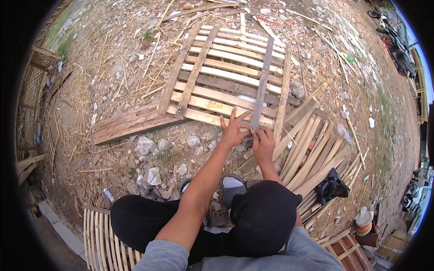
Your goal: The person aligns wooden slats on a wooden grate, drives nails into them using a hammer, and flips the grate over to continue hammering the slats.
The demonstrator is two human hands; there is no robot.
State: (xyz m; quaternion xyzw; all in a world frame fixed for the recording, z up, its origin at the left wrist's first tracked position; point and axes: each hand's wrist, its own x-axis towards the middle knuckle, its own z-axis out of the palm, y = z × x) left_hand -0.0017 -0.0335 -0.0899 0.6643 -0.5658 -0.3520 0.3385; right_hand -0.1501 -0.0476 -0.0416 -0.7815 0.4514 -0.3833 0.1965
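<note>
Bending over a slatted wooden frame [212, 106] laid flat on the rubble, the person has both hands at its near edge, by the lower end of a dark crosspiece [262, 86]. The left hand [233, 133] brings thumb and forefinger narrowly together while its other fingers fan wide; the right hand [264, 143] is curled in close beside it, fingertips meeting. From where I stand, I can't tell whether something small is pinched between them. Having the frame in front of the knees seems meant to put that end within easy reach, and the thick beam [135, 123] at its near left corner probably helps prop it off the stones. Loose slats [312, 156] lie to the right, perhaps for convenience. A black plastic bag [332, 186] sits crumpled on them, contents hidden. Farther right stands a pale bucket [363, 217]; what it holds, I can't make out.
</note>
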